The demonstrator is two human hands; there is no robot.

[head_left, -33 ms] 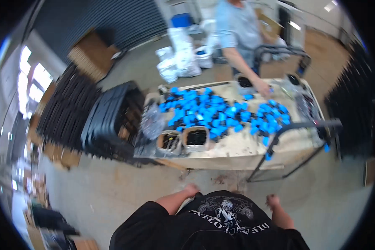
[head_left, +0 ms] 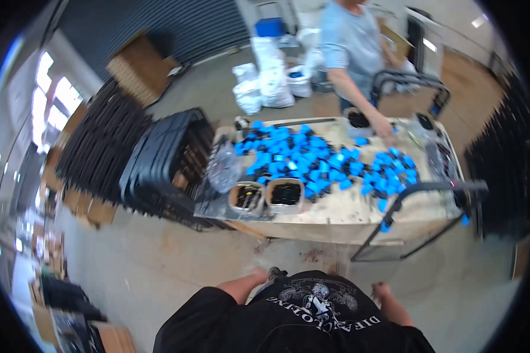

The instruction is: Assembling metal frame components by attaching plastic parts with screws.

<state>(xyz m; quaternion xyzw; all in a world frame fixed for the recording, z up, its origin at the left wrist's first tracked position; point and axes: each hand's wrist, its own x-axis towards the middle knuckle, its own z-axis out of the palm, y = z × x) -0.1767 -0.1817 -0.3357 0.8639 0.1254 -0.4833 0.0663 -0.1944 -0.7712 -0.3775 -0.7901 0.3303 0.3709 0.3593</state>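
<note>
My left hand (head_left: 258,275) hangs low by my side, in front of the table's near edge and apart from it. Its fingers are too blurred to make out. On the other side, my right hand (head_left: 381,290) hangs near the floor, seemingly with curled fingers; whether anything is in it I cannot tell. Neither hand touches the wooden-topped table (head_left: 335,216). Many small blue-and-black pieces (head_left: 294,154) are heaped across it, with a smaller group (head_left: 390,170) farther right. Two tubs of dark parts, a left one (head_left: 245,210) and a right one (head_left: 285,208), stand at its front edge.
Across the table a person (head_left: 353,47) reaches over it with one arm. A dark bent tube frame (head_left: 441,186) juts over the front right corner. Stacked black plastic parts (head_left: 153,159) stand on the left. White sacks (head_left: 271,82) sit behind, and another dark stack (head_left: 500,153) rises at right.
The view has turned slightly left, so the table and the person sit farther right in the picture. My left hand has shifted a little left and down; my right hand hangs a little lower.
</note>
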